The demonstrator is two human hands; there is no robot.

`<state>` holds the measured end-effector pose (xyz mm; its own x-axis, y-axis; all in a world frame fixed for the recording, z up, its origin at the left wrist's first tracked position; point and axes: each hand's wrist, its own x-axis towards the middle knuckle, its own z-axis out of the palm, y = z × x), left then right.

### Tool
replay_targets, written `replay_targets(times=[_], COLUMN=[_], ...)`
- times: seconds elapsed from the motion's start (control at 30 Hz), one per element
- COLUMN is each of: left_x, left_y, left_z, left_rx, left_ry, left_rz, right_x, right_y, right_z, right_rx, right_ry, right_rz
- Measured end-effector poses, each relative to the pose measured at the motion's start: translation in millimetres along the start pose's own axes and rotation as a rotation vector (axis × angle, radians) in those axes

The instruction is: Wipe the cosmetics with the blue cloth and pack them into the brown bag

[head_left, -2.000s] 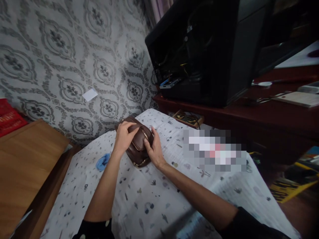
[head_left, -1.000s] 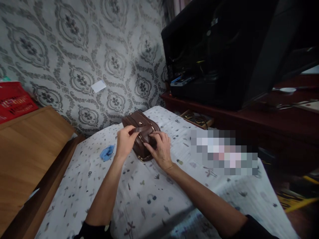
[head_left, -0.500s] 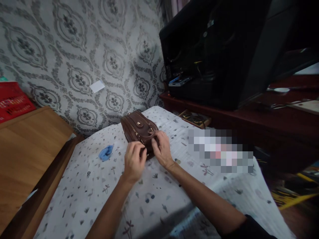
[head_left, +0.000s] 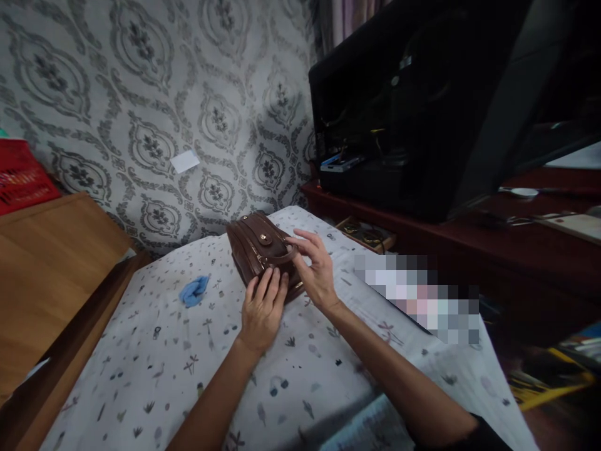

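A brown leather handbag (head_left: 248, 247) with gold-coloured fittings lies on the patterned white sheet, one handle loop (head_left: 284, 255) turned toward me. My left hand (head_left: 263, 307) rests on the near side of the bag, its fingers stretched out flat against the leather. At the bag's right edge is my right hand (head_left: 317, 269), fingers apart and curved beside the handle. Whether its thumb touches the handle I cannot tell. To the left of the bag lies a crumpled blue cloth (head_left: 194, 291).
A pixelated flat item (head_left: 417, 297) occupies the right side of the sheet. Beyond it stand a dark red table (head_left: 474, 250) with a large black screen (head_left: 399, 125) and a small wooden tray (head_left: 366, 235). A wooden panel (head_left: 56, 250) borders the left, below a red bag (head_left: 23, 175).
My left hand has gone from curled fingers to lying flat on the bag. My right hand has lifted slightly and spread its fingers beside the handle. The camera view has shifted a little.
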<state>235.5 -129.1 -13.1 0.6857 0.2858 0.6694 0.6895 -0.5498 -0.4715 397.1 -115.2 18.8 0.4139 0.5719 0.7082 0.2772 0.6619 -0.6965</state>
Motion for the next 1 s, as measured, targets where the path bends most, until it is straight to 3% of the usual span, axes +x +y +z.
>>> replay_targets(times=[0.17,0.33,0.6,0.73,1.0], left_x=[1,-1,-2,-2,-6], left_y=[-1,-2,-3,-3,-4], left_z=[0.8,1.3,1.2,1.6,7.4], left_rx=[0.008,-0.008,-0.030,-0.044,-0.124], left_ry=[0.023,0.030,0.019,0.034,0.121], left_rz=[0.005,0.013,0.007,0.005,0.008], right_x=[-1,-12,-17,-21,-31], right_y=[-1,8,7,4,-10], right_z=[-3,4,3,0,-7], right_rx=[0.302,0.415,0.330,0.202,-0.018], right_ry=[-0.184,-0.104,-0.093,-0.113,-0.325], right_rz=[0.200,0.303,0.316,0.235,-0.165])
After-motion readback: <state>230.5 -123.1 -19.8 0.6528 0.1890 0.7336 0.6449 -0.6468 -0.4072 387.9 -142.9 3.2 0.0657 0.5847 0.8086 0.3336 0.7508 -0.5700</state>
